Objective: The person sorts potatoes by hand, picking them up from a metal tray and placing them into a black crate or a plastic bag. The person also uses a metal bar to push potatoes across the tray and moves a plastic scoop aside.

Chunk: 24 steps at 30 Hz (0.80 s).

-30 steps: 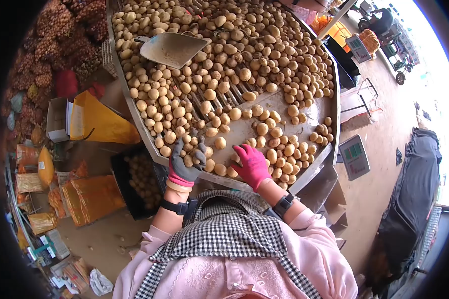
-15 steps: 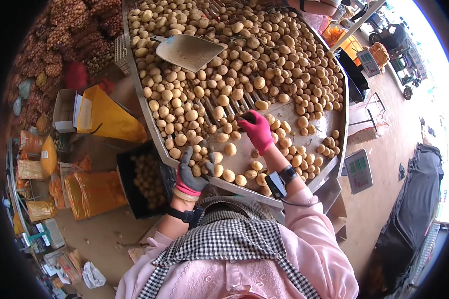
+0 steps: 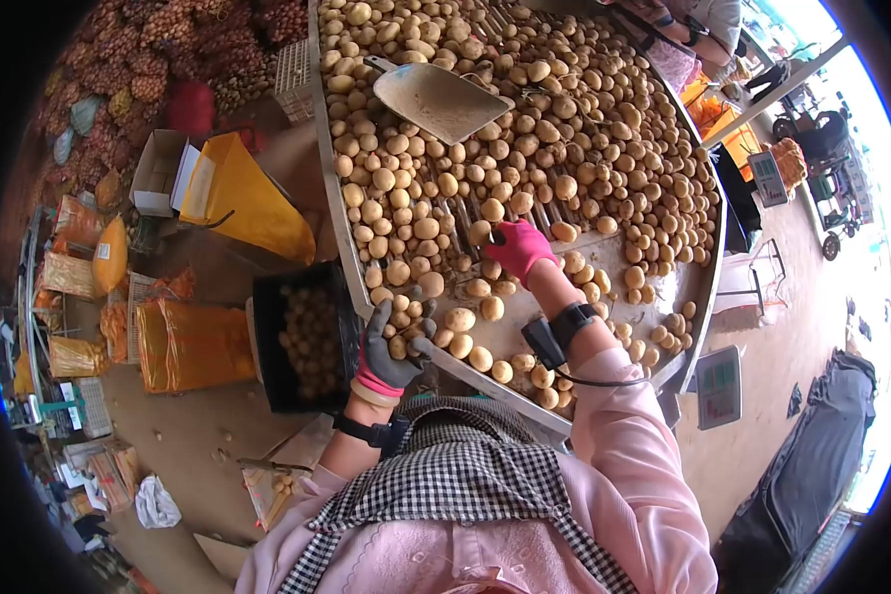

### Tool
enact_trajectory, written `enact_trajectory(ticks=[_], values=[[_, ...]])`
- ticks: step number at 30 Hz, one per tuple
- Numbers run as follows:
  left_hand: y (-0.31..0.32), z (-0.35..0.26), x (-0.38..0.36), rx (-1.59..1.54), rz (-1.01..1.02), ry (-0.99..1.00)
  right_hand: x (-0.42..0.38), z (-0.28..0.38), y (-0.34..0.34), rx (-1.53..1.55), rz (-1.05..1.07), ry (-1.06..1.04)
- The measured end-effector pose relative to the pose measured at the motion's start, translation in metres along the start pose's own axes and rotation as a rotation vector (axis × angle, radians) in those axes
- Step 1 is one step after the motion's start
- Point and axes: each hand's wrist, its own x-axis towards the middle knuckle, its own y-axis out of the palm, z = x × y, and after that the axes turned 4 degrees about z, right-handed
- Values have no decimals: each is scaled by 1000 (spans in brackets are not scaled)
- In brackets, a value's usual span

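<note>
My left hand [image 3: 390, 358], in a grey glove with a pink cuff, is cupped palm-up around several small potatoes [image 3: 402, 319] at the near left edge of the metal sorting table [image 3: 517, 335]. Over the middle of the table is my right hand [image 3: 525, 251], in a pink glove with dark fingertips. Its curled fingers are at a potato [image 3: 480, 234] and appear closed on it, partly hiding the contact. Many loose potatoes [image 3: 604, 158] cover the slatted surface beyond. A metal scoop [image 3: 441, 104] lies on top of them.
Below the table's left edge stands a black crate [image 3: 267, 346] with potatoes inside. A yellow chute-like container [image 3: 247, 203] and a cardboard box [image 3: 158, 173] are farther left. Another person's arm [image 3: 668, 25] shows at the far side. A scale [image 3: 720, 388] stands at the right.
The camera view has shifted, so the table appears farther right. Relative to the table, my right hand has moved left to another potato. My left hand stays cupped around its potatoes near the edge.
</note>
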Motion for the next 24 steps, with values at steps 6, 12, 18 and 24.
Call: enact_trajectory(ticks=[6,12,18,24], values=[[-4,-3,-1,-61,104,-60,8,16,-10,-76,147,-18],[7,-5,-6,49,17,48,-8,-85,42,907,42,-180],[9,-2,-5,52,-1,45,-66,-27,9,1040,-257,-413],[-4,-3,1,93,-82,-5,-30,7,-10,595,-231,-318]])
